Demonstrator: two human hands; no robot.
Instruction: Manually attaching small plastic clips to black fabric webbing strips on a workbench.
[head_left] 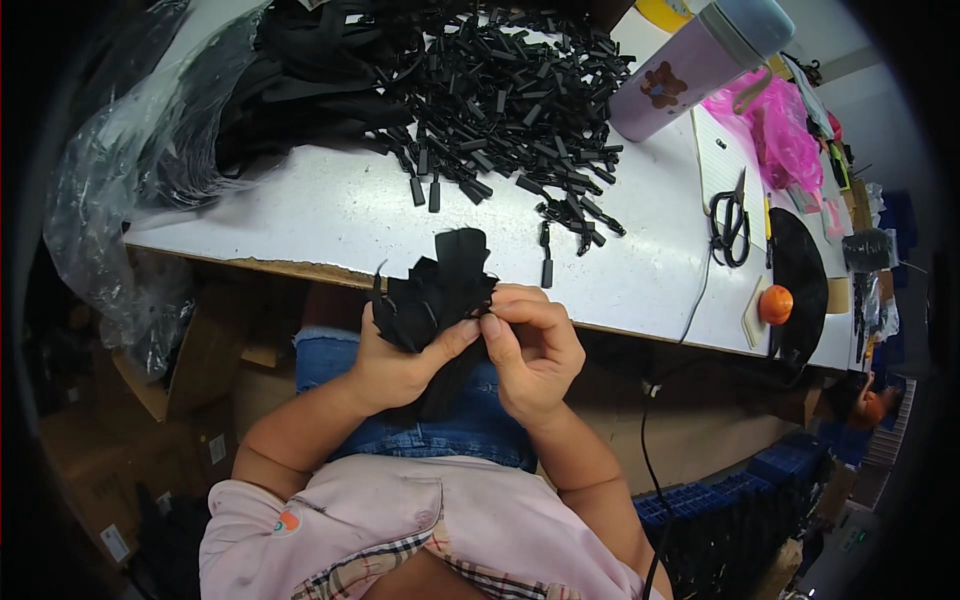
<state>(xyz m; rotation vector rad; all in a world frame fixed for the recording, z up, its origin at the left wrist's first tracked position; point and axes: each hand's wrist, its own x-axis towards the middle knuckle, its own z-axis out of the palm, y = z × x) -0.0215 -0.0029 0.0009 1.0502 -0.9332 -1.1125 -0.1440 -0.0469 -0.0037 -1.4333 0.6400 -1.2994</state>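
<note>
Over my lap, just off the table's front edge, my left hand [395,365] is closed around a bundle of black fabric strips [437,300]. Their ends fan out above the fist, and more of the black material hangs below it. My right hand [537,355] pinches at the bundle's right edge, its thumb and forefinger close to my left thumb. What lies between those fingertips is too small and hidden to make out. Beyond my hands, a large heap of small black zipper pulls [520,105] spreads over the white table [350,210]. One loose zipper pull [546,255] lies nearest to my right hand.
More black strips [300,85] lie at the far left beside clear plastic wrapping [110,200] that droops over the edge. A lilac bottle [680,75], black scissors [731,228], an orange round object [776,304] and a pink plastic bag [785,130] stand or lie rightward. A cable [650,450] hangs down.
</note>
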